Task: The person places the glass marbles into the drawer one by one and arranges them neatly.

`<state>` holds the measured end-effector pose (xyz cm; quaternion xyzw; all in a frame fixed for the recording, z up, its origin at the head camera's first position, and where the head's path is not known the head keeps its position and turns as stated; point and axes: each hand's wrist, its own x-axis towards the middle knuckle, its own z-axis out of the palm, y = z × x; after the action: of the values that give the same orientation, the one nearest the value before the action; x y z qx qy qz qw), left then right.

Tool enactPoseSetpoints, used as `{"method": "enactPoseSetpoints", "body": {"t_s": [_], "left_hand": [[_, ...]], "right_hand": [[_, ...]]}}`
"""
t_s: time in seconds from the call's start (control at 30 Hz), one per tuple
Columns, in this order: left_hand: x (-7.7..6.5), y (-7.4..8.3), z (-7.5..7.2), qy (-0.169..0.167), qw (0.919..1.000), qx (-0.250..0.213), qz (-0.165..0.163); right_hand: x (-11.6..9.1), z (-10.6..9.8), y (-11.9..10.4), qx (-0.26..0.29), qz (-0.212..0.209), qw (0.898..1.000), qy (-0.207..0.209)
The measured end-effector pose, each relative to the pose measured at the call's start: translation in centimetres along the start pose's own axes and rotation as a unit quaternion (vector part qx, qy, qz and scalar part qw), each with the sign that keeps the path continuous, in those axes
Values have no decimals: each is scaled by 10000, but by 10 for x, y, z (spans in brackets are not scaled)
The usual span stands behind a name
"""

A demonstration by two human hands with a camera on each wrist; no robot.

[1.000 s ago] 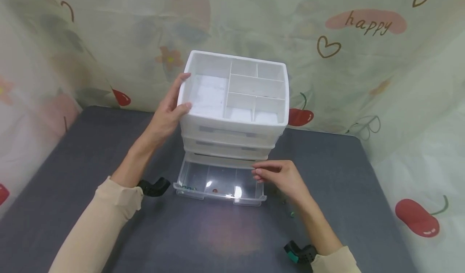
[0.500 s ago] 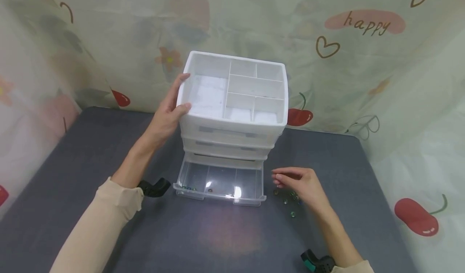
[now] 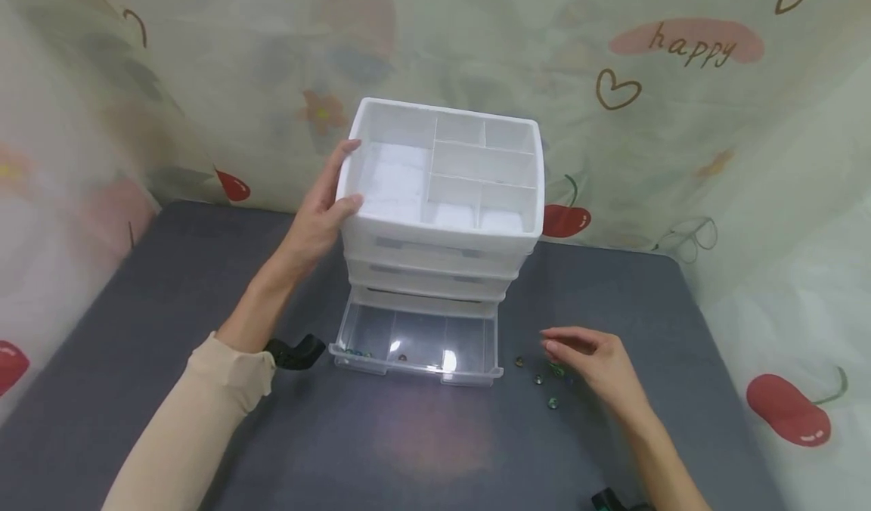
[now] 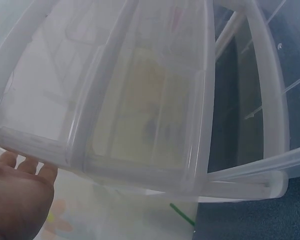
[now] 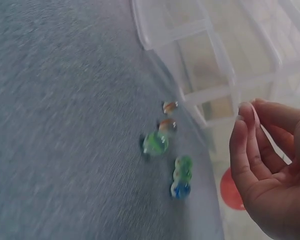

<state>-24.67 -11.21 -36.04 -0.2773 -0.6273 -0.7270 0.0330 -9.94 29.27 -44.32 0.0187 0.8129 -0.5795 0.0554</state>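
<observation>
Fingertips [image 5: 246, 109] of the right hand [image 3: 597, 360] are drawn close to the thumb, and I see nothing between them; whether they touch fully I cannot tell. This hand is above the table [image 3: 435, 443], just beside a small group of glassy marbles [image 5: 156, 143]. They lie loose on the dark cloth, to the right of the clear drawer [image 3: 422, 335], some touching each other, some apart. I judge them light, hard and quite slippery, ready to roll if pressed from one side only. So it seems best to take one marble at its middle, thumb and forefinger on opposite sides, with soft pressure. The single ones nearer to the drawer should be easier than those in the cluster.

Farther out, the left hand [image 3: 320, 212] grips the upper left edge of the white cabinet [image 3: 442, 227], thumb over the rim. The cabinet looks like thin plastic, stiff but light, so it could slide without this hold. Its lowest drawer stands out at the front, with a few more marbles inside.
</observation>
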Motion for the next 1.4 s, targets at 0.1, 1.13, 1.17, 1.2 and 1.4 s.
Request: {"method": "enactPoseSetpoints", "body": {"t_s": [0.1, 1.13, 1.17, 1.2, 1.4], "left_hand": [[0, -2, 2, -24, 10000, -2, 9], [0, 0, 2, 10, 9998, 35, -206], [0, 0, 1, 14, 9997, 36, -224], [0, 0, 1, 23, 9997, 32, -244], [0, 0, 0, 17, 9996, 5, -280]], "right_hand": [[-7, -6, 4, -202, 78, 9997, 147], [-30, -28, 50, -569, 626, 9954, 451], [-30, -28, 51, -631, 637, 9951, 417], [-30, -29, 52, -678, 652, 9948, 391], [-28, -28, 56, -920, 627, 9936, 214]]}}
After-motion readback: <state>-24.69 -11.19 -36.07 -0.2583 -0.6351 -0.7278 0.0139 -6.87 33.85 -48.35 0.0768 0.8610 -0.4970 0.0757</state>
